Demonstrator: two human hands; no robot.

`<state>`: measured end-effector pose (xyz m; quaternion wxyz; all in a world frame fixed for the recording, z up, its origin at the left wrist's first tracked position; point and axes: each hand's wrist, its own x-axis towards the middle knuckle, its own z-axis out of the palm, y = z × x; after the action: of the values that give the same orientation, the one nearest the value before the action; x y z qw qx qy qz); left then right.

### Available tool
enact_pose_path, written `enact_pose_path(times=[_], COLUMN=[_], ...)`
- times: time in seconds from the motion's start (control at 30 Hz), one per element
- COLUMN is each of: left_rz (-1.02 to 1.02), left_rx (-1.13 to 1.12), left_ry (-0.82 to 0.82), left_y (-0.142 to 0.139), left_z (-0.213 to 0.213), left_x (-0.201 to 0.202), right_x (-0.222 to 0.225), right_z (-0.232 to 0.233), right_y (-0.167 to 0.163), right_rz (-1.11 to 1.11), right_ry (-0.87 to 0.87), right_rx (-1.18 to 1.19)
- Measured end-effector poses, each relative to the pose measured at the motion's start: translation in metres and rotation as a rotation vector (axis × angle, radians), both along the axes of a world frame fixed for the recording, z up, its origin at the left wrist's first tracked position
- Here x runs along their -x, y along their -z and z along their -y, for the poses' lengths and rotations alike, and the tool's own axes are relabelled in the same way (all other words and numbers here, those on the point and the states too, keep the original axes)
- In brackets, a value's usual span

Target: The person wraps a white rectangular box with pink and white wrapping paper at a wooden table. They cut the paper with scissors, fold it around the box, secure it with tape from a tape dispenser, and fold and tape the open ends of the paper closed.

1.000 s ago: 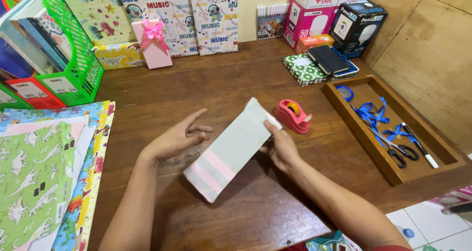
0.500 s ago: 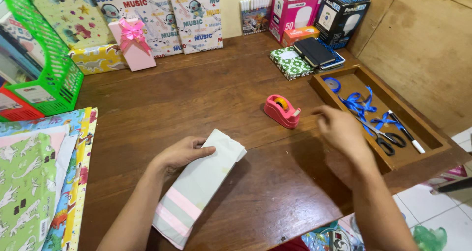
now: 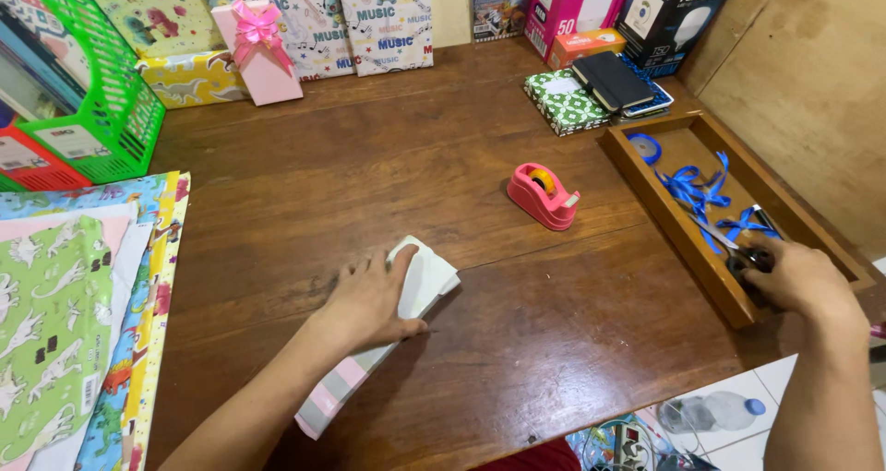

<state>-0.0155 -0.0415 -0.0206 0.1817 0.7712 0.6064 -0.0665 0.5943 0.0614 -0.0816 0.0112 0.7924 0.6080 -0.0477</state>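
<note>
— Where's the parcel sitting?

— Lower middle of the frame. I'm pressing my left hand (image 3: 374, 298) flat and spread on the wrapped box (image 3: 388, 328).

— And the other?

— My right hand (image 3: 801, 282) is closing around the scissors (image 3: 748, 257) in the wooden tray (image 3: 678, 226), lower right. I'm gripping the handles, keeping blades clear of the blue ribbon (image 3: 697, 187).

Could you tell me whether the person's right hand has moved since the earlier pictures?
Yes. The right hand left the folded paper, passed the pink tape dispenser and now rests on the scissors in the wooden tray.
</note>
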Motion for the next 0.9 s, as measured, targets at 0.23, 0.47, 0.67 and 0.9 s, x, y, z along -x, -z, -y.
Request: enact_pose_path(times=[0.23,0.47,0.67,0.9], left_rz=[0.15,0.17,0.401,0.251], left_rx=[-0.185,-0.3,-0.125,0.187], left_ry=[0.101,0.057,-0.258,-0.013], left_y=[0.015,0.034,0.029,0.02], left_z=[-0.008,-0.005,-0.036,-0.092], left_x=[0.033,0.027,0.036,0.034], right_x=[-0.037,0.046,0.189,0.296], right_z=[0.014,0.059,0.054,0.053], right_y=[0.001,-0.04,-0.053,-0.003], right_rz=[-0.373,-1.223,-1.128,-1.346], right_ry=[-0.124,-0.346,-0.579,-0.486], right_rx=[-0.322,-0.452,-0.063,0.18])
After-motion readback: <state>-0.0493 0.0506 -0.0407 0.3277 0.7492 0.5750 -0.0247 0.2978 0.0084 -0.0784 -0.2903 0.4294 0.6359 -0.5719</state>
